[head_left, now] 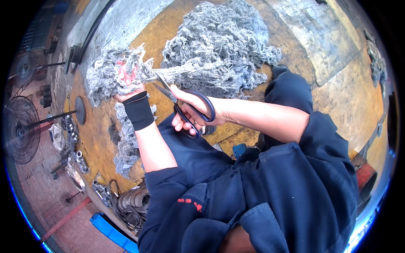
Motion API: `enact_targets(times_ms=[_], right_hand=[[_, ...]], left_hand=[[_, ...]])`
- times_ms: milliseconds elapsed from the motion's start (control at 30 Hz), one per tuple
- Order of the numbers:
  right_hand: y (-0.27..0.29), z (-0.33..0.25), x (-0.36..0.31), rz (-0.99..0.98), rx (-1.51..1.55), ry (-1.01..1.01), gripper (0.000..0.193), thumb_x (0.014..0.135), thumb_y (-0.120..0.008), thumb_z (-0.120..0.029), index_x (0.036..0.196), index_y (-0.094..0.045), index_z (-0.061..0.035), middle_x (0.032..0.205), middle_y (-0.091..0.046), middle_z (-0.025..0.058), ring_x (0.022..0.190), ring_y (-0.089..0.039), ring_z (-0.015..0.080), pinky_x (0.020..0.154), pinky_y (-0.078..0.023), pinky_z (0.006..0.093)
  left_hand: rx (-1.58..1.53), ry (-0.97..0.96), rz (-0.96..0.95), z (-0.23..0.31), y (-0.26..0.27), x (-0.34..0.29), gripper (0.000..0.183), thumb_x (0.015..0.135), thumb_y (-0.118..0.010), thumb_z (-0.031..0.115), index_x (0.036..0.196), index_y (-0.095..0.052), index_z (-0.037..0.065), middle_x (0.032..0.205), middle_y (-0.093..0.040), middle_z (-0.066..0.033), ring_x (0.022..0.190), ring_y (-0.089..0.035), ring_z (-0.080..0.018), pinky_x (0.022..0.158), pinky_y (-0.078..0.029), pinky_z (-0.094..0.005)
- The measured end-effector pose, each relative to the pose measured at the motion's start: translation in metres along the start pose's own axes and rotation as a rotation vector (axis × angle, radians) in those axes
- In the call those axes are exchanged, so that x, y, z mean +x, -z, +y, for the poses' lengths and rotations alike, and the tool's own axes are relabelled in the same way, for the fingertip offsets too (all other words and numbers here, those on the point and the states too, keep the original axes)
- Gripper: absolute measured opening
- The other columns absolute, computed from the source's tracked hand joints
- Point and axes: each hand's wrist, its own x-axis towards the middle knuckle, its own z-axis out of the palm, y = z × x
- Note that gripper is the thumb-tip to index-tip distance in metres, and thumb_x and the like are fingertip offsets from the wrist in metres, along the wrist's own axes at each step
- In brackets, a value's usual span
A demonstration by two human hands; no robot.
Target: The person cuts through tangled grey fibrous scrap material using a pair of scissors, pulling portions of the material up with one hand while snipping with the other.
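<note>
My left hand [128,82], with a black band at the wrist, is closed in a clump of grey waste yarn [101,76]. Fibres cover much of its fingers. Strands stretch from that clump to a large heap of the same yarn [219,46] on the yellow-brown floor. In my right hand [190,111] is a pair of scissors [198,93] with large dark handles. Its blades are parted and point up and left, close to the stretched strands. Whether the blades touch the strands, I cannot tell.
Loose yarn [126,147] lies below my left wrist. Metal parts [133,202] are piled at the lower left, near a blue bin [113,234]. Fans [21,130] stand at the far left. Grey sheets [325,42] cover the floor at the upper right.
</note>
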Motion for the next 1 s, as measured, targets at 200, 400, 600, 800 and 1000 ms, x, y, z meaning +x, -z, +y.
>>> enact_targets(times_ms=[200,400,600,800,1000], right_hand=[[-0.003,-0.019,0.009,-0.041,0.134,0.167,0.083,0.076,-0.032,-0.083,0.071,-0.049,-0.0018,0.062,-0.046,0.0044,0.048,-0.044,0.0115,0.043,-0.039,0.025],[-0.011,-0.02,0.002,0.002,0.065,0.202,0.072,0.081,-0.038,-0.077,0.062,-0.041,-0.0077,0.053,-0.036,-0.002,0.041,-0.037,0.0085,0.038,-0.033,0.0216],[-0.006,-0.027,0.012,0.163,0.081,0.31,0.066,0.082,-0.042,-0.074,0.064,-0.041,-0.0101,0.051,-0.036,-0.0018,0.039,-0.037,0.009,0.036,-0.033,0.0227],[-0.002,-0.03,0.001,0.141,0.015,0.378,0.064,0.083,-0.045,-0.071,0.063,-0.041,-0.0104,0.049,-0.036,-0.0035,0.036,-0.035,0.0065,0.032,-0.029,0.0216],[0.0,-0.029,-0.015,0.183,-0.125,0.363,0.063,0.084,-0.046,-0.069,0.061,-0.041,-0.0103,0.049,-0.037,-0.0034,0.035,-0.034,0.0061,0.032,-0.029,0.0217]], left_hand=[[-0.042,0.166,-0.216,-0.005,-0.009,-0.009,0.049,0.087,-0.049,0.037,0.113,-0.038,-0.004,0.067,-0.049,-0.0033,0.044,-0.047,-0.0161,0.072,-0.039,-0.0374],[-0.259,0.224,-0.268,0.005,0.014,-0.012,0.05,0.088,-0.05,0.037,0.115,-0.037,-0.003,0.067,-0.051,-0.0025,0.044,-0.049,-0.0196,0.103,-0.035,-0.0512],[-0.169,0.229,-0.213,-0.018,0.007,-0.02,0.05,0.087,-0.052,0.037,0.117,-0.037,0.001,0.067,-0.054,0.0004,0.043,-0.049,-0.016,0.095,-0.044,-0.0453],[-0.264,0.282,-0.253,-0.02,0.01,-0.014,0.047,0.085,-0.056,0.033,0.114,-0.039,0.0,0.067,-0.054,0.001,0.043,-0.05,-0.0154,0.085,-0.049,-0.0385],[-0.283,0.336,-0.323,-0.013,0.003,-0.014,0.041,0.084,-0.057,0.025,0.112,-0.04,-0.001,0.064,-0.052,0.0005,0.044,-0.052,-0.017,0.072,-0.052,-0.033]])
